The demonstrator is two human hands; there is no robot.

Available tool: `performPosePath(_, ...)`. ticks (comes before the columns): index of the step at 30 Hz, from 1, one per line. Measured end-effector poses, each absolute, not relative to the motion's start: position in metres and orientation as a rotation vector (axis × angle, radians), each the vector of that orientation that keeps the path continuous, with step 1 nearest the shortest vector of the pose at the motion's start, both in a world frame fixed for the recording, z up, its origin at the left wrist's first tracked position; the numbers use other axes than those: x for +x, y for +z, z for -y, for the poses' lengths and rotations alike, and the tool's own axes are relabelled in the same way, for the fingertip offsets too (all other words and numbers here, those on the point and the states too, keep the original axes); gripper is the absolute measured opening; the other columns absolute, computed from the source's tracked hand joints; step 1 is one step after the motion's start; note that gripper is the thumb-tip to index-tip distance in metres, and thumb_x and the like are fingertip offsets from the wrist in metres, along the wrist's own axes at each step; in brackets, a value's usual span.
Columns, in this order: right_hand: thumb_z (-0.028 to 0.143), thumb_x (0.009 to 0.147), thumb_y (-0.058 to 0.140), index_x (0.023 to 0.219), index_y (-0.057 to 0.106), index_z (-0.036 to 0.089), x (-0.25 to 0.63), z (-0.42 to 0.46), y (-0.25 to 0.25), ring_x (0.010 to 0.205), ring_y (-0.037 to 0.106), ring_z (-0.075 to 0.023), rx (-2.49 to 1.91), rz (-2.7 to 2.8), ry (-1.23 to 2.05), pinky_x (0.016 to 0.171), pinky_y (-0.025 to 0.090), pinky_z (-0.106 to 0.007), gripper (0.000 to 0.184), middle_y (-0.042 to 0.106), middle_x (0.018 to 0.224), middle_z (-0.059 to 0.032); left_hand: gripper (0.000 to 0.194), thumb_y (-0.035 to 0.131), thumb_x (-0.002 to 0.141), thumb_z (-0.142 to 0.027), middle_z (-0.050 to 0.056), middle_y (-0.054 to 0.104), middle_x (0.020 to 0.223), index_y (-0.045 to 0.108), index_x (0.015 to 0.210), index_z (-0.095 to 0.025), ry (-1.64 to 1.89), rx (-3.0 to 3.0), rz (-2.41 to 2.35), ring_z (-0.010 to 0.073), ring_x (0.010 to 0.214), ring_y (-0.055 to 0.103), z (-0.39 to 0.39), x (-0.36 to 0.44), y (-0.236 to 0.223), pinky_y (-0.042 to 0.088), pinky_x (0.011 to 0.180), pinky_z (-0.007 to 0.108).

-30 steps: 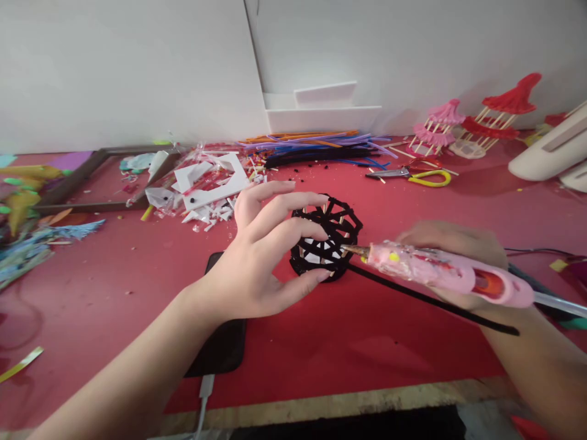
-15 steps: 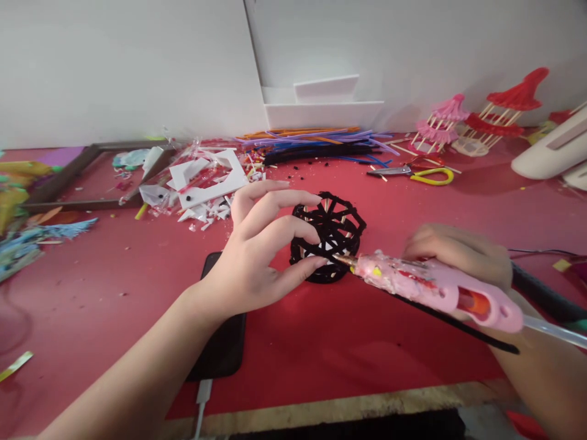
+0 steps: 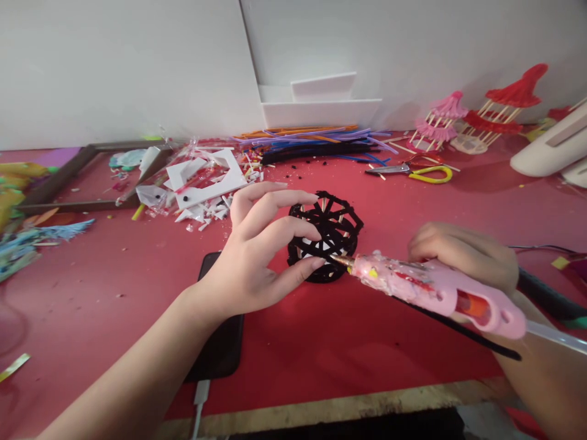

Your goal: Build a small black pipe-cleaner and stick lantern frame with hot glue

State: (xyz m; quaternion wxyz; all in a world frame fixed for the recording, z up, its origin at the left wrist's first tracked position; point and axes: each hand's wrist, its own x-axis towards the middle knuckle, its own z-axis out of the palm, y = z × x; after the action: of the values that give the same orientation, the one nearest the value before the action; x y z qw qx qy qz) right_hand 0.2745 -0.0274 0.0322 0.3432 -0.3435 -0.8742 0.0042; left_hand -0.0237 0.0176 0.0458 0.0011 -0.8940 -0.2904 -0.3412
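A round black openwork frame (image 3: 342, 229), which looks made of pipe cleaners over pale sticks with a white base, stands on the red table. My left hand (image 3: 266, 244) grips its left side between thumb and fingers. From the right, my right hand (image 3: 463, 250) is wrapped round a pink glue gun (image 3: 413, 284), its palm hidden behind the gun. The metal nozzle (image 3: 342, 260) is at the frame's near rim, close to my left thumb. A clear glue stick (image 3: 557, 336) juts from the gun's back. Below the gun runs a black pipe cleaner (image 3: 472, 330), apparently in my right hand too.
Scissors (image 3: 413, 172) and a bundle of coloured pipe cleaners (image 3: 316, 143) lie behind the frame. Pink (image 3: 438, 125) and red (image 3: 509, 110) stick models stand at back right. White scraps (image 3: 211, 183) litter the left. A phone (image 3: 220, 342) with a cable lies under my left forearm.
The view has shifted very slightly. The glue gun's nozzle stays at the frame's near rim, and my left hand keeps its grip on the frame.
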Motion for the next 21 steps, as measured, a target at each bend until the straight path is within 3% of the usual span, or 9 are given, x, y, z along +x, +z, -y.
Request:
performPosePath(13,0.011,0.094,0.049,0.081,0.052,0.021,0.282,0.026,0.028,0.065,0.059,-0.0182,-0.895,2.216,-0.041,0.057,0.045,-0.033,0.017,0.057,0.071,-0.0042,0.017,0.07,0.086,-0.034,0.007,0.061,0.133,0.061,0.1,-0.031,-1.031,-2.801,0.882,0.0339,0.122,0.048,-0.017,-0.026,0.047,0.039,0.107,0.06)
performPosePath(21,0.013,0.093,0.053,0.078,0.056,0.023,0.285,0.025,0.026,0.068,0.063,-0.0197,-0.887,2.147,0.039,0.066,0.05,-0.036,0.018,0.059,0.073,-0.0036,0.015,0.068,0.087,-0.037,0.007,0.061,0.134,0.062,0.1,-0.032,-1.014,-2.811,0.905,0.0334,0.123,0.048,-0.017,-0.028,0.046,0.04,0.107,0.06)
